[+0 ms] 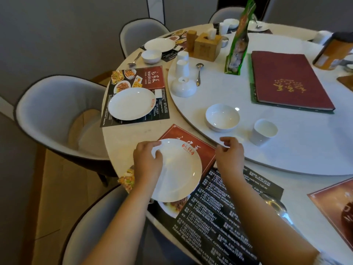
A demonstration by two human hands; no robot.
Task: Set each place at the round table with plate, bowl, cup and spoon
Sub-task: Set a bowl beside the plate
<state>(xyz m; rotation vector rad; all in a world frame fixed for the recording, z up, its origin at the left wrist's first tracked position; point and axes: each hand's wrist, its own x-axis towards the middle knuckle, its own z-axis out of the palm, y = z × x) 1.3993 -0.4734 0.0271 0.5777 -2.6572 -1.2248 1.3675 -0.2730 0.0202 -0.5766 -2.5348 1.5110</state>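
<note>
A plain white round plate (pixel 179 169) with a small red logo at its rim lies on a red and black placemat (pixel 219 207); the left hand (pixel 147 161) grips its edge, fingers curled, while the right hand (pixel 230 153) hovers loosely curled, holding nothing

- round table (pixel 122 138), pale top
- white turntable (pixel 286 142) on centre
- printed placemats on rim: near one (pixel 219 211), left one (pixel 158 81)
- spoon (pixel 134 60) and small bowl (pixel 151 56) straight on tabletop, far left
</note>
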